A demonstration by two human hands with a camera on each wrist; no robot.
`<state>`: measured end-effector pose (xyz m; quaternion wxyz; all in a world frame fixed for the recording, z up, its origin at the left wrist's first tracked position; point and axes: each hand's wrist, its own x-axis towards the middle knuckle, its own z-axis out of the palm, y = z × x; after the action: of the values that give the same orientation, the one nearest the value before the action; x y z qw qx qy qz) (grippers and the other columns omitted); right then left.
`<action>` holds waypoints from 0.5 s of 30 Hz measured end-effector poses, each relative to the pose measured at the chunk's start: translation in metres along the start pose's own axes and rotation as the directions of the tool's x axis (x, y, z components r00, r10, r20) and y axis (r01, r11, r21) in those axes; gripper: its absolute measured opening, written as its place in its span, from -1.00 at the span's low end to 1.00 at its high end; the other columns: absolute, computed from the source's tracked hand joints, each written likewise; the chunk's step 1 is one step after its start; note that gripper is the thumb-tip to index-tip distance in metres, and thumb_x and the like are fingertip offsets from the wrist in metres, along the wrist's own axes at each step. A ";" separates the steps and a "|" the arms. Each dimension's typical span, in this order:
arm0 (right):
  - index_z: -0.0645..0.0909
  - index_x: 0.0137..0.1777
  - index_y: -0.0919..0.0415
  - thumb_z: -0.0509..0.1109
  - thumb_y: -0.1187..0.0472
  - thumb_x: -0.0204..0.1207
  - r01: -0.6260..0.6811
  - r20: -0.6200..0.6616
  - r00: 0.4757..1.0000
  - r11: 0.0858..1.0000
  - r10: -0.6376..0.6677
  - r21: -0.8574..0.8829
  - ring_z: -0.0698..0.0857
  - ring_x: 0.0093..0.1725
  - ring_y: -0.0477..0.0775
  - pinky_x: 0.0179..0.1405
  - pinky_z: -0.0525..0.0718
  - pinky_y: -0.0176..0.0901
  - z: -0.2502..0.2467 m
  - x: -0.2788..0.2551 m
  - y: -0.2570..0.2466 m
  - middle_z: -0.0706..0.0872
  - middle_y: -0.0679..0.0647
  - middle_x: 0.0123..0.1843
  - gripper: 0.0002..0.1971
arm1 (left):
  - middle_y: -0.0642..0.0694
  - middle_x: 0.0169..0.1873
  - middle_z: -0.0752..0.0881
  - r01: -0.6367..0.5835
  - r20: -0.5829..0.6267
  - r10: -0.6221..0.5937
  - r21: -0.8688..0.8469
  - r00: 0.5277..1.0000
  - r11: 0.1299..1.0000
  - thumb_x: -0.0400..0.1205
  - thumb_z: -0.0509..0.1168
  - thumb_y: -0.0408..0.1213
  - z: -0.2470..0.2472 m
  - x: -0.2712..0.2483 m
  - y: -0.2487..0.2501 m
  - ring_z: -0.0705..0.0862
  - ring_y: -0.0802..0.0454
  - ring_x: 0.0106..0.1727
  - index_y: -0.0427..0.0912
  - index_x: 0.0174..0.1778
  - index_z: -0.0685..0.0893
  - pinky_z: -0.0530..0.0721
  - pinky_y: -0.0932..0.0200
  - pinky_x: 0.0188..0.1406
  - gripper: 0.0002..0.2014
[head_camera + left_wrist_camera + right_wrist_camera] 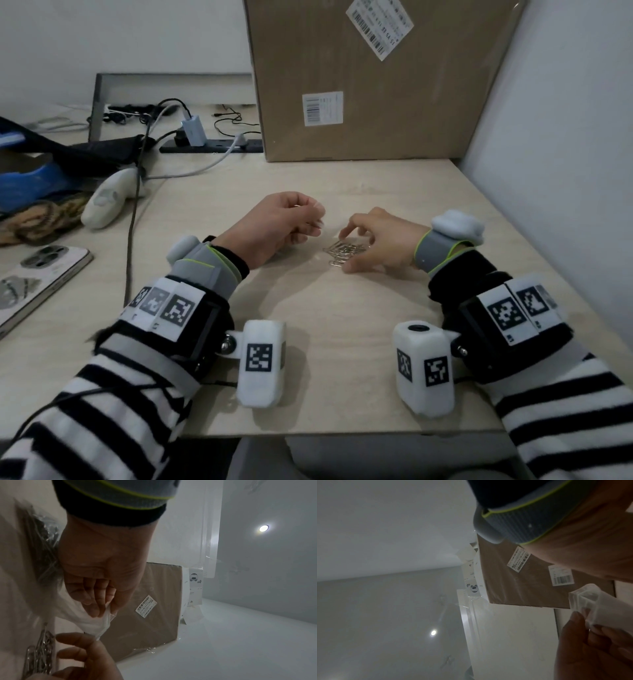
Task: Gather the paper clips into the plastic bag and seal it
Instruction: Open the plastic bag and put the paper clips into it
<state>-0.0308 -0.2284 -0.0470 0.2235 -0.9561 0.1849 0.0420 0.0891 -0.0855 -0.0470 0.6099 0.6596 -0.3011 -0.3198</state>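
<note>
A pile of silver paper clips lies on the light wooden table between my hands. My left hand is raised a little, its curled fingers pinching an edge of the clear plastic bag. The bag is bunched and hard to see in the head view. My right hand arches over the pile, fingers spread, fingertips and thumb touching the clips. I cannot tell whether the pile lies on the table or inside the plastic.
A large cardboard box stands at the back against the white wall on the right. At the left are a phone, a cable, a white controller and a power strip.
</note>
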 end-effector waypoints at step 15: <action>0.70 0.05 0.19 0.48 0.16 0.43 0.086 -0.246 0.966 0.996 -0.081 0.011 0.50 -0.06 -0.05 -0.18 0.34 -0.28 0.011 0.008 0.002 0.58 0.00 -0.07 -0.78 | -0.05 -0.41 0.68 -0.011 -0.078 0.009 -0.027 0.997 1.000 0.65 0.29 -0.35 -0.001 0.000 -0.003 0.67 0.21 -0.47 -0.22 -0.12 0.60 0.53 0.40 -0.51 -0.95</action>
<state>-0.0239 -0.2284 -0.0593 0.2109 -0.9584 0.1713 -0.0878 0.0897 -0.0843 -0.0504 0.6318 0.6616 -0.2759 -0.2949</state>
